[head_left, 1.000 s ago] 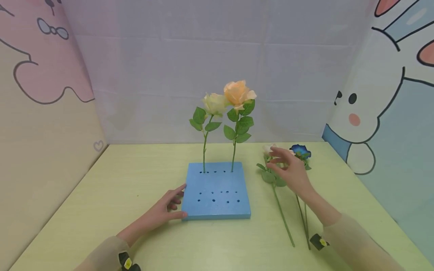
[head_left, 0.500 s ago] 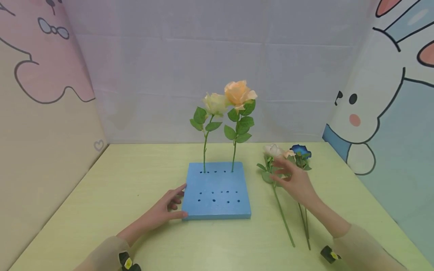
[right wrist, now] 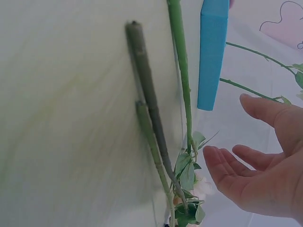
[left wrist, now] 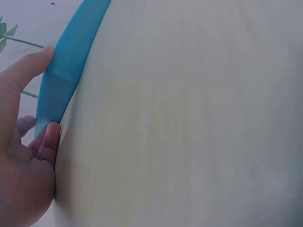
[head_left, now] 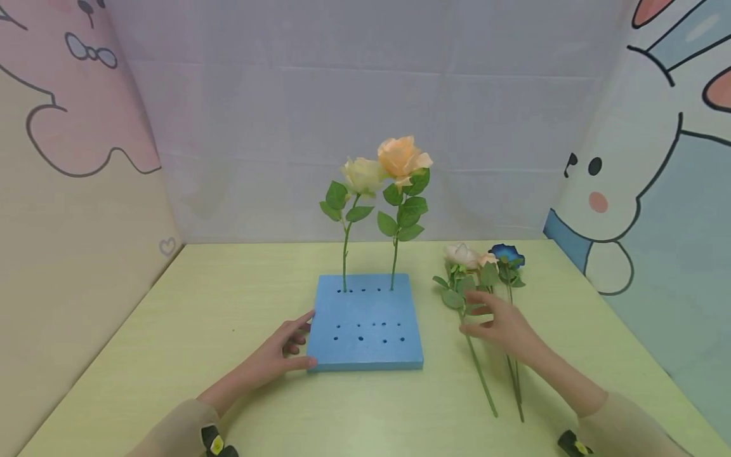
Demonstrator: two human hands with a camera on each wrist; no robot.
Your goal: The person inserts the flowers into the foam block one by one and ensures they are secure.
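- Head view, nearest: on the counter (head_left: 143,355), to the right of the block (head_left: 365,311), lie the white rose (head_left: 462,255), small peach rose (head_left: 487,259) and blue rose (head_left: 506,254), stem ends toward the person. White rose's long axis slants from near right to far left.
- Left hand (head_left: 282,349) touches the block's left side and near corner, forefinger and thumb spread, perhaps for steadying it; it grips nothing.
- Right hand (head_left: 505,324) is beside the white rose's stem, thumb and fingers parted, holding nothing; whether a fingertip brushes a leaf, I cannot tell.
- Farther, cream rose (head_left: 362,176) and peach rose (head_left: 403,158) stand in the block's far holes, heads up, probably supported by these holes.
- Farthest on the counter, the lying heads point away, which likely keeps stems reachable.
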